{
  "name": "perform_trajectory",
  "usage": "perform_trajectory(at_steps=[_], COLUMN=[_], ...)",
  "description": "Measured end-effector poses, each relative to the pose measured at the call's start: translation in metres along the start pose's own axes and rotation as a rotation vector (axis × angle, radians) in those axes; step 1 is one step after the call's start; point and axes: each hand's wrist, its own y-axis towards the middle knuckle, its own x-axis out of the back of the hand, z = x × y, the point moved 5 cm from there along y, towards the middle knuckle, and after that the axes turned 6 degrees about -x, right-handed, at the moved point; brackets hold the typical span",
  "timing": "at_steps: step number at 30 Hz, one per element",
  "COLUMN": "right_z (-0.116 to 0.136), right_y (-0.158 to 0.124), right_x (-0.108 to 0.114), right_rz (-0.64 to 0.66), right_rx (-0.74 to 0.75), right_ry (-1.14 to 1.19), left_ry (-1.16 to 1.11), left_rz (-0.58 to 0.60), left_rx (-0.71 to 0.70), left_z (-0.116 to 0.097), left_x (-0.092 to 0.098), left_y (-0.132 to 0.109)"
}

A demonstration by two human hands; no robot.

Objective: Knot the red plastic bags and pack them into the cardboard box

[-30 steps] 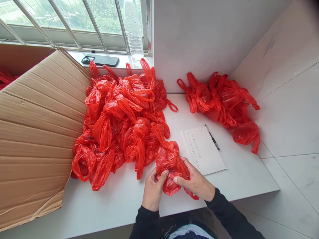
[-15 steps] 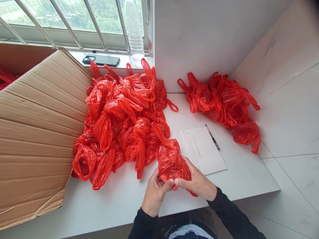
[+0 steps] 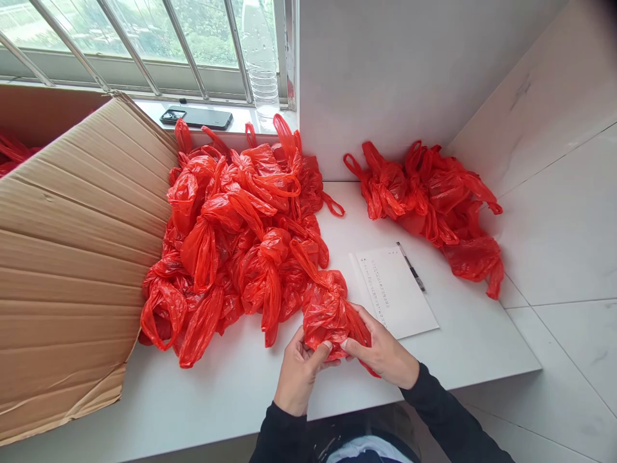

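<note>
Both my hands grip one knotted red plastic bag (image 3: 328, 308) at the near edge of the white counter (image 3: 231, 386). My left hand (image 3: 299, 376) pinches its lower left side with thumb and fingers. My right hand (image 3: 380, 350) wraps around its lower right side. The bag touches a big pile of knotted red bags (image 3: 236, 238) that lies just behind it.
A large open cardboard box (image 3: 72, 257) fills the left side. A second pile of red bags (image 3: 429, 199) lies at the back right corner. A sheet of paper (image 3: 395, 289) with a pen (image 3: 411, 265) lies right of my hands. A phone (image 3: 196, 117) and a clear bottle (image 3: 258, 58) rest on the window sill.
My fingers have shifted lower on the bag and drawn together under it. The bag has been squeezed narrower and stands a little more upright.
</note>
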Motion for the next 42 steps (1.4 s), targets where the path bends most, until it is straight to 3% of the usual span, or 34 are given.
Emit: perform_trajectory(at_steps=[12,27,36,39,42], right_z=[-0.007,-0.004,0.002,0.006,0.014], right_y=[0.005,0.006,0.008,0.007,0.002], right_x=[0.009,0.007,0.002,0.003,0.004], right_rz=[-0.094,-0.082,-0.126,-0.152,-0.136], right_rx=[-0.011,0.028,0.090,0.105,0.123], right_ry=[-0.034,-0.076,-0.026,0.013,0.037], left_ry=[-0.102,0.016,0.082,-0.004,-0.260], left_rz=[-0.043,-0.061,-0.013,0.012,0.054], left_rx=[0.060,0.117,0.115,0.087,0.102], left_z=[-0.001,0.005,0.010,-0.001,-0.013], left_x=[-0.003,0.006,0.011,0.003,-0.007], left_y=[-0.016,-0.010,-0.002,-0.008,-0.013])
